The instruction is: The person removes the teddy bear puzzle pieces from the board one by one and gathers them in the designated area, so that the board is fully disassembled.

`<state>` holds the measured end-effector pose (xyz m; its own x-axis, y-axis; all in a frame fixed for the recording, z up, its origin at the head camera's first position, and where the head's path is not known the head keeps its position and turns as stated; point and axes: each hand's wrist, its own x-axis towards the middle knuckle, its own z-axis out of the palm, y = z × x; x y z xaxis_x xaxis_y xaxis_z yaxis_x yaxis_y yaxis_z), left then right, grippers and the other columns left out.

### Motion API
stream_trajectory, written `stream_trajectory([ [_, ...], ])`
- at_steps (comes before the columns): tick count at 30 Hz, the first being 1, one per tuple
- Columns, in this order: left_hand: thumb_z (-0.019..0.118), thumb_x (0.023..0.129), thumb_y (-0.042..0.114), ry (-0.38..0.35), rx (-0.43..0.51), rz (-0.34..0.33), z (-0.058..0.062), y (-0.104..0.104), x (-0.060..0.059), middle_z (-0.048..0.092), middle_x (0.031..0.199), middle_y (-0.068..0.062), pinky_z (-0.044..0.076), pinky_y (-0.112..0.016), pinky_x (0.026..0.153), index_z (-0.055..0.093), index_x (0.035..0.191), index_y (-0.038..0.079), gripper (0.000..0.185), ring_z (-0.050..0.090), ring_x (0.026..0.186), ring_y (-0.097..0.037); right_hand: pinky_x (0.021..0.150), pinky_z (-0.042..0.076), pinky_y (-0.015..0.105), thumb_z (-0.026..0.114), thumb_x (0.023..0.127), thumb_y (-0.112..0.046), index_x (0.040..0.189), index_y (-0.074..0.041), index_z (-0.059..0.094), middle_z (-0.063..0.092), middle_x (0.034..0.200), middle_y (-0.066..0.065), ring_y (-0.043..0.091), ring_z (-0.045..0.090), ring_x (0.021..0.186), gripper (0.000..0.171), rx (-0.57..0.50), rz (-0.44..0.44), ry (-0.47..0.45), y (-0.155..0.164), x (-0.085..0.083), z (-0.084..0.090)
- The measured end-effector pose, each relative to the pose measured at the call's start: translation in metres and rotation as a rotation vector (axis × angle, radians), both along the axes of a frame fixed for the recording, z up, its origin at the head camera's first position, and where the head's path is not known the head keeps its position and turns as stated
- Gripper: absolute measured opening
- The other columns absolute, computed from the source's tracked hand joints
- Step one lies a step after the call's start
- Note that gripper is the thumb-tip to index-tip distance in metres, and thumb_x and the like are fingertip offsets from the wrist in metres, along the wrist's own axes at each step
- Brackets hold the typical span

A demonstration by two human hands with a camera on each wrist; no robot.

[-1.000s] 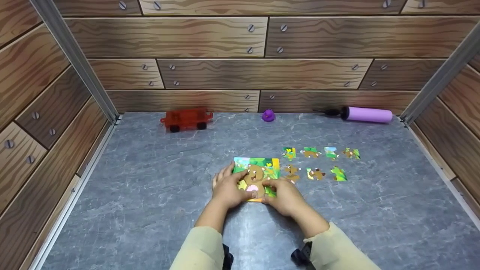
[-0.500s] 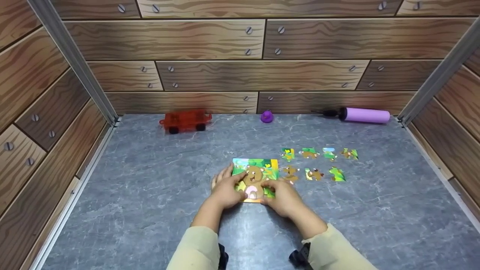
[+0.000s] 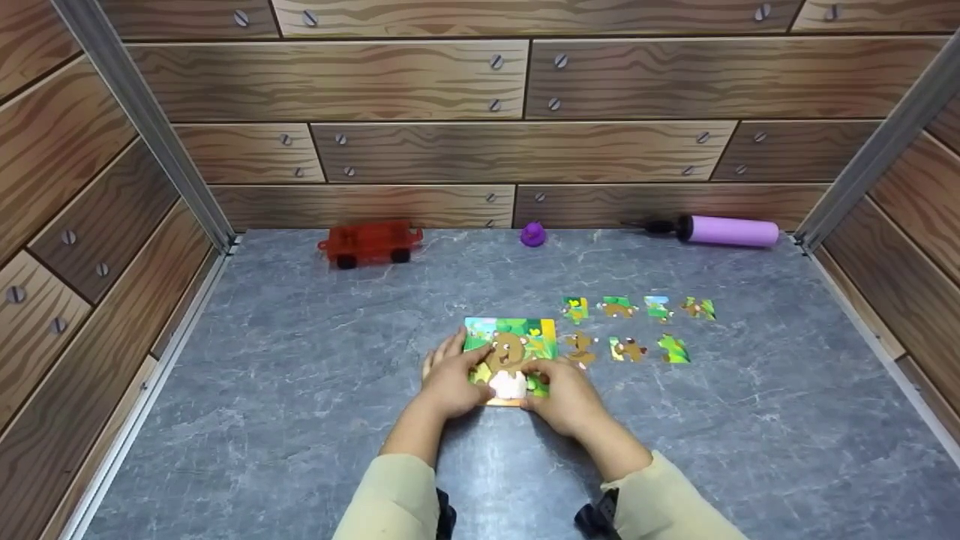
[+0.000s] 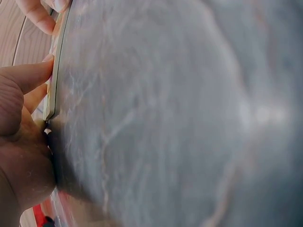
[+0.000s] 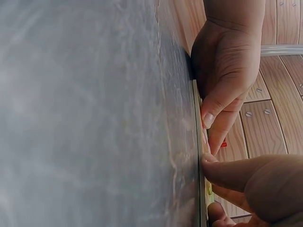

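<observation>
A small jigsaw puzzle [image 3: 538,330] with a cartoon bear lies on the table in the head view. The left hand [image 3: 450,386] spans its left edge with fingers spread, thumb and index resting on the picture. At the lower right corner, the right hand [image 3: 564,396] grips with bent index and thumb. A bright white patch covers the bear's belly between the thumbs. From the left wrist view, the left hand [image 4: 23,137] presses its thumb at the board's edge. The right wrist view shows the right thumb [image 5: 213,165] on the board, the left hand [image 5: 232,61] beyond.
Several loose puzzle pieces [image 3: 673,349] lie in two rows right of the puzzle. Along the back wall are a red toy wagon [image 3: 371,242], a purple rubber duck [image 3: 533,235] and a lilac hand pump [image 3: 731,231]. Wood-patterned panels [image 3: 412,79] enclose the table.
Both hands keep their places on the puzzle. The bear's belly, pink a second ago, now looks bright white. The head view has shifted slightly.
</observation>
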<state>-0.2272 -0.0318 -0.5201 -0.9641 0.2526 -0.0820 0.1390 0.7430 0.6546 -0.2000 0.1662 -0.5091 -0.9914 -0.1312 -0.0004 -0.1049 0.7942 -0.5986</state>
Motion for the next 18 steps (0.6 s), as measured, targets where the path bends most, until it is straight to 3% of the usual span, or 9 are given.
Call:
stream_trajectory([
  [10,0.076,0.071,0.031,0.013,-0.002,0.007,-0.0005,-0.0011,0.0006,0.015,0.159,-0.008,-0.001,-0.056,0.114,0.051,0.139,0.028,0.073,0.011,0.145,-0.031,0.084,0.048,0.043,0.083,0.071,-0.019,0.111,-0.016,0.068,0.062,0.100,0.002,0.021,0.058,0.093,0.043,0.021,0.004,0.101,-0.0070,0.0059,0.0002],
  [18,0.076,0.070,0.030,0.007,0.006,0.010,-0.0008,-0.0001,0.0011,0.014,0.160,-0.007,-0.002,-0.056,0.114,0.050,0.139,0.028,0.074,0.010,0.145,-0.031,0.071,0.049,0.036,0.082,0.070,-0.011,0.111,-0.016,0.064,0.061,0.086,-0.002,0.014,0.056,0.078,0.045,-0.075,-0.006,0.035,-0.0047,0.0037,-0.0023],
])
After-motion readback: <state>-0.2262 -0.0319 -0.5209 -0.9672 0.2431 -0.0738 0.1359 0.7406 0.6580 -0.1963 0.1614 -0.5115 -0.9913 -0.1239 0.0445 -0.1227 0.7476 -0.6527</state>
